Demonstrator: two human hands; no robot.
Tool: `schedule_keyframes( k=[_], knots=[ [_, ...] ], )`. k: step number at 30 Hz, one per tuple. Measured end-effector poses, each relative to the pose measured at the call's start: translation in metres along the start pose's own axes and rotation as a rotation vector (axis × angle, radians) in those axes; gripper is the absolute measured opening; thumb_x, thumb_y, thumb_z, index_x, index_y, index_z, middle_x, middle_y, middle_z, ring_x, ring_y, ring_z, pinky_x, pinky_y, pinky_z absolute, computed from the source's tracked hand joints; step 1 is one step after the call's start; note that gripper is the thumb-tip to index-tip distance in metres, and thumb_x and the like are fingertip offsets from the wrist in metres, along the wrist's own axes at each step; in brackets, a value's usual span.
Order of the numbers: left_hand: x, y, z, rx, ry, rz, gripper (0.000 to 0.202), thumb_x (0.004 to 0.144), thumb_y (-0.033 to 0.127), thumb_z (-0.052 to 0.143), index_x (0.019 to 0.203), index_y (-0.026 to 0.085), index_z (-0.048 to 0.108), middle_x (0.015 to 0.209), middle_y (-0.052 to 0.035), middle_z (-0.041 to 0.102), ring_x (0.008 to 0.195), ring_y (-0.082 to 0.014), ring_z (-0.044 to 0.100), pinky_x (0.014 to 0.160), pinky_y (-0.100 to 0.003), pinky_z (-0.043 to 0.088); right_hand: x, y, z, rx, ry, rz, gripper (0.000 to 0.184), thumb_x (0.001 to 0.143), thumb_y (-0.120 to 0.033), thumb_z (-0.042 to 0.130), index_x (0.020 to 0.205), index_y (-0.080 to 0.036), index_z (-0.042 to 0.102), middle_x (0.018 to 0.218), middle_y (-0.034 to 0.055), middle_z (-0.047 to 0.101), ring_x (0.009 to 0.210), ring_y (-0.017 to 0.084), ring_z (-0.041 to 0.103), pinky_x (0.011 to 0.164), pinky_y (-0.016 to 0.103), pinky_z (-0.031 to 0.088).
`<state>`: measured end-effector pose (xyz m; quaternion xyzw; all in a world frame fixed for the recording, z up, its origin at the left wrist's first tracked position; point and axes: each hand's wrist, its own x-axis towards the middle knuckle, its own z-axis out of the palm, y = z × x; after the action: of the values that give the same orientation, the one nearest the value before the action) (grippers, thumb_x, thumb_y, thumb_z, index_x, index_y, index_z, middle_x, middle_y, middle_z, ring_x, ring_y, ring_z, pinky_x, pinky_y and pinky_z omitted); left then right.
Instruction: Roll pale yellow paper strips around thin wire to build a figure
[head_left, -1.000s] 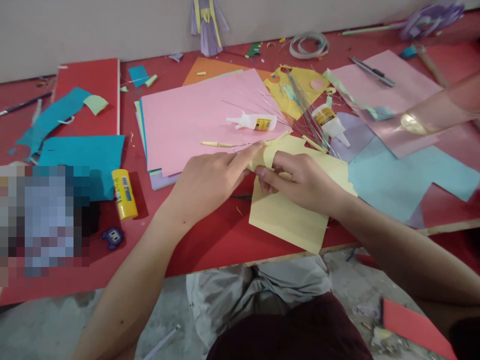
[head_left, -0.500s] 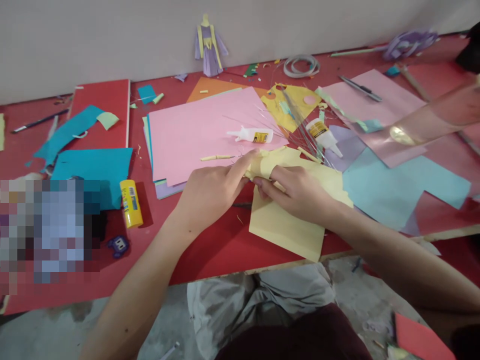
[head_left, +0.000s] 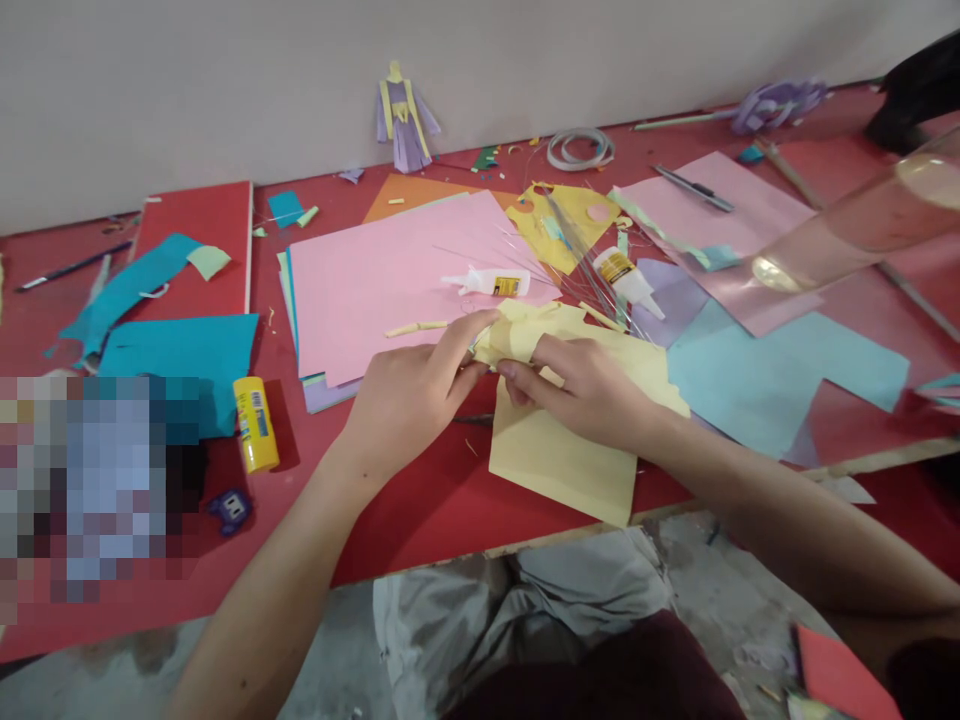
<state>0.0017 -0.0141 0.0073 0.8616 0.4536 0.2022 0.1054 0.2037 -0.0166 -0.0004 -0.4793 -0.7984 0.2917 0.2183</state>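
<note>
A pale yellow sheet of paper [head_left: 562, 470] lies under my hands, near the table's front edge. At its upper left, both hands pinch a curled piece of yellow paper [head_left: 511, 340]. My left hand [head_left: 409, 390] grips the piece's left end between thumb and fingers. Bent fingers of my right hand [head_left: 592, 385] hold it from the right, its thumb at the lower edge. Whether this piece joins the larger sheet is hidden. Just beyond lie a small white glue bottle [head_left: 495, 282] and a rolled yellow paper strip [head_left: 415, 328].
Pink sheets [head_left: 375, 285] form a stack behind my left hand. A second glue bottle [head_left: 628, 280] lies beside thin wires. A glue stick [head_left: 256, 425] is at left, a clear bottle [head_left: 840, 230] and a utility knife [head_left: 694, 188] at right. A purple paper figure [head_left: 405, 120] leans on the wall.
The view has shifted slightly, so things on the table appear lower and further left. My fingers have adjusted a little on the curled yellow paper, and both hands still hold it.
</note>
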Motion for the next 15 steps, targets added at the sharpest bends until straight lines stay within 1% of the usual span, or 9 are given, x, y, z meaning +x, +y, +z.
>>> schedule_keyframes(
  k=[4,8,15],
  knots=[
    [0.0006,-0.0012,-0.0009,-0.05,-0.015,-0.003,0.046,0.093,0.021,0.051,0.138,0.024,0.04,0.089,-0.0004,0.072,0.084,-0.014,0.07,0.076,-0.023,0.052,-0.0003,-0.0002,-0.0002,-0.015,-0.003,0.007,0.033,0.096,-0.035,0.044,0.069,-0.019,0.054,0.066,0.0017,0.066,0.059,0.014,0.058,0.059,0.027,0.037],
    [0.0019,-0.0013,-0.0022,-0.082,-0.026,-0.007,0.051,0.092,0.021,0.055,0.14,0.025,0.038,0.089,0.0008,0.071,0.085,-0.0139,0.069,0.079,-0.024,0.052,-0.0007,-0.0002,0.0002,-0.007,0.001,0.007,0.033,0.096,-0.036,0.044,0.071,-0.018,0.055,0.065,0.002,0.064,0.059,0.014,0.058,0.058,0.026,0.036],
    [0.0014,-0.0011,-0.0021,-0.108,-0.014,-0.006,0.047,0.092,0.021,0.054,0.137,0.026,0.041,0.091,0.0016,0.071,0.088,-0.0133,0.069,0.081,-0.024,0.052,-0.001,-0.0003,-0.0004,0.11,-0.014,0.03,0.031,0.095,-0.036,0.047,0.071,-0.018,0.054,0.065,0.0003,0.065,0.059,0.013,0.059,0.059,0.025,0.038]
  ],
)
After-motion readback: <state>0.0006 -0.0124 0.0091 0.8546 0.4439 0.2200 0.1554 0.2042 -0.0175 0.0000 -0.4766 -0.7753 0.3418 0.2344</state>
